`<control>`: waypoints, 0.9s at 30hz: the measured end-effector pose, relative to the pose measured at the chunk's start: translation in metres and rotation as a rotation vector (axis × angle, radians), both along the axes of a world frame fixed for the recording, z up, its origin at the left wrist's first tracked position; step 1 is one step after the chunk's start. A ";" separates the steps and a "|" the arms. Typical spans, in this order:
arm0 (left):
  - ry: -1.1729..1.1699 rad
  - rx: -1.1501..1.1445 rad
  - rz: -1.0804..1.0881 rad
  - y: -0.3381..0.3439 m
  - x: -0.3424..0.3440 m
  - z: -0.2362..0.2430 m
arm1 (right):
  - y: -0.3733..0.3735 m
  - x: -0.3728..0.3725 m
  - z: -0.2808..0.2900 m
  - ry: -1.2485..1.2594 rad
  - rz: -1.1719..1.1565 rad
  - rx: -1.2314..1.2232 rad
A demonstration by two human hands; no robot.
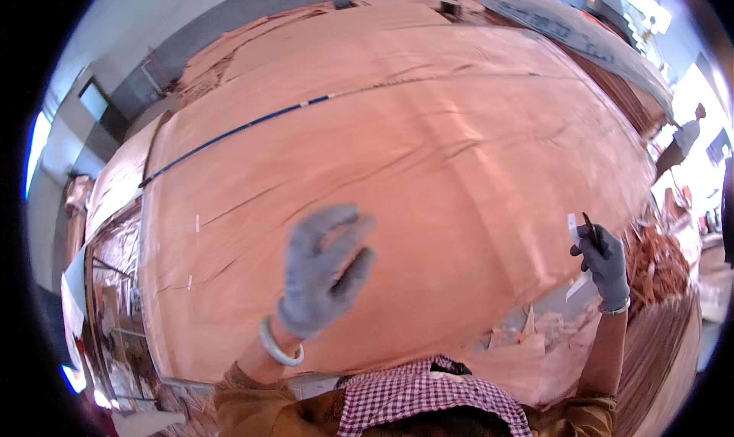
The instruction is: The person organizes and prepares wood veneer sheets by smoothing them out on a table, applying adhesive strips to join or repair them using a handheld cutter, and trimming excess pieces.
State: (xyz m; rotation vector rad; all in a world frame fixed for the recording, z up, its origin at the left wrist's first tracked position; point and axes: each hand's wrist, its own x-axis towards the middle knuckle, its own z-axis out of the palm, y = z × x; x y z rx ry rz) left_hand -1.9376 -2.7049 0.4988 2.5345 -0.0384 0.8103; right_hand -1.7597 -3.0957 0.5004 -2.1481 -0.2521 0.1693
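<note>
My left hand [325,269], in a grey glove, hovers over a wide copper-coloured sheet [413,177]. Its fingers are curved and apart, slightly blurred, and nothing shows in them. Farther right, my gloved right hand [604,263] is closed around a slim black pen-like tool [589,224], which points up from the fingers. A white paper strip [572,227] shows at its fingertips, and another white piece [580,288] lies below the hand; I cannot tell whether they are joined. Small white marks [197,224] dot the sheet's left part.
A long thin blue pole [260,120] lies across the sheet. Crumpled copper-coloured scraps [654,265] are heaped at right, above a brown layered stack [650,360]. At the back right stands a covered stack [566,24]. Another person [680,142] stands at the far right.
</note>
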 end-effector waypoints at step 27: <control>0.460 0.188 0.732 0.306 -0.017 -0.234 | 0.617 0.029 -0.183 0.758 1.053 0.194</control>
